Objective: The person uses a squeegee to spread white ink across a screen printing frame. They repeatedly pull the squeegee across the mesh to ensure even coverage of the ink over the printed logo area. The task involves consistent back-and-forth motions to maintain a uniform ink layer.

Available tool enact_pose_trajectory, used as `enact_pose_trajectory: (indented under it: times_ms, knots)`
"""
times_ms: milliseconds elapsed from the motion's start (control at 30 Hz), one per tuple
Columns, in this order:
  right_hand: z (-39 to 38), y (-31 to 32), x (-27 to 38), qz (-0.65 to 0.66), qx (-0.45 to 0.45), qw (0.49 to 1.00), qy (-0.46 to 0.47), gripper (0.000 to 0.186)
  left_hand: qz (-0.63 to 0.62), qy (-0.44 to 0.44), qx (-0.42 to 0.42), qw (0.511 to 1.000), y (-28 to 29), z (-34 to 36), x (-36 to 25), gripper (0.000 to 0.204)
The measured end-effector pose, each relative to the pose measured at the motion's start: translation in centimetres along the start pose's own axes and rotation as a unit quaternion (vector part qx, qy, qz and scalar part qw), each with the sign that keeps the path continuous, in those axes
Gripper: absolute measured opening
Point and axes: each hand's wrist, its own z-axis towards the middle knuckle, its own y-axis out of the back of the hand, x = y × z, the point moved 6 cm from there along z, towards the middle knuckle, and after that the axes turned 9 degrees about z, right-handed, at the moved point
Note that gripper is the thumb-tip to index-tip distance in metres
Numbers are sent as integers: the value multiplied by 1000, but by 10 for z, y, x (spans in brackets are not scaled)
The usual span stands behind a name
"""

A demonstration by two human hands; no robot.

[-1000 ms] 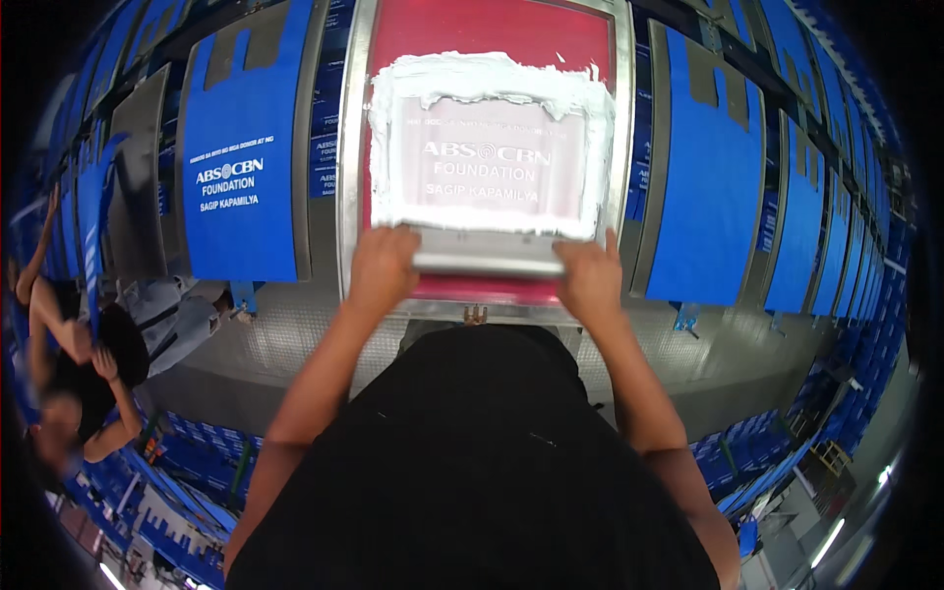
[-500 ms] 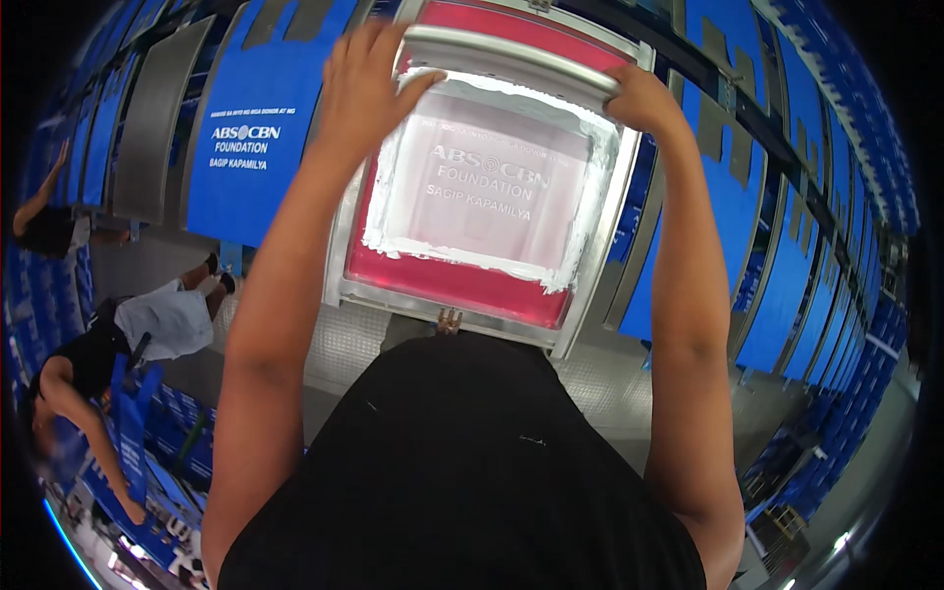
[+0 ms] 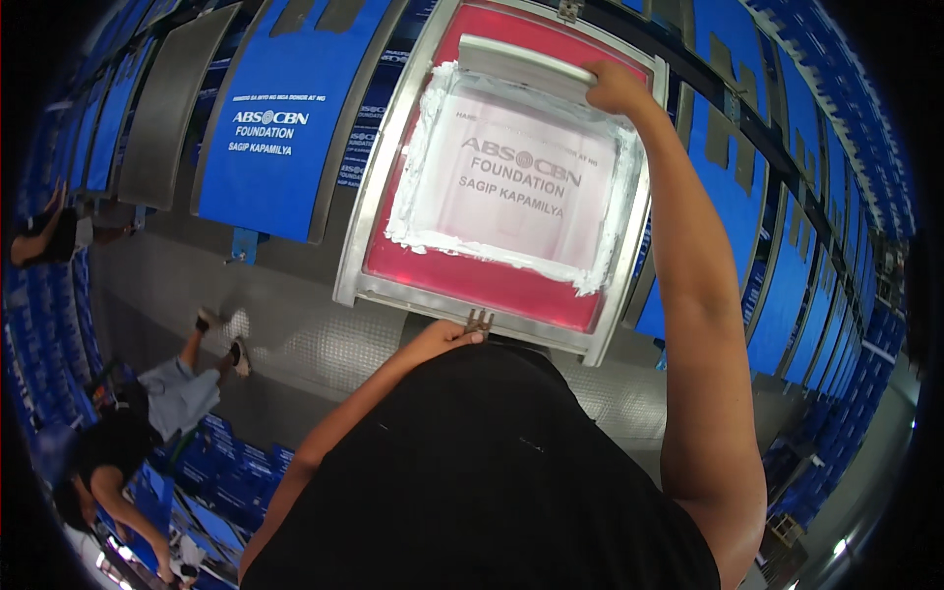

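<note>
A screen-printing frame (image 3: 644, 202) with a metal border and a red mesh lies in front of me. White ink (image 3: 418, 192) rings its pale, lettered middle. Across the far part of the mesh rests a squeegee (image 3: 521, 61) with a long, light-coloured handle. My right hand (image 3: 619, 90) is closed round the squeegee's right end. At the frame's near edge, my left hand (image 3: 447, 337) has its fingers closed at a small metal bracket (image 3: 479, 321); the grip is partly hidden by the bracket and my shirt.
Blue printed panels (image 3: 280, 128) on boards stand in rows left and right of the frame. A grey walkway (image 3: 285, 295) runs along the left. One person (image 3: 118, 433) bends over blue pieces at lower left; another person (image 3: 49, 231) is farther up. A metal catch (image 3: 568, 10) sits at the frame's far edge.
My left hand has let go of the squeegee's left end and come back to the bracket at the near edge. My right hand stays on the squeegee. The person at lower left has shifted.
</note>
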Motion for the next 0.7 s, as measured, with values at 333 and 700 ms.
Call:
enact_pose_trajectory:
  times_ms: [333,700]
  knots:
    - [-211,-66,91,-32,18,999,2,42,23,-46,-17,999,-7,-16,-26,40]
    - [-285,-66,69,25,-60,998,20,39,169,41,-148,974,7,8,11,51]
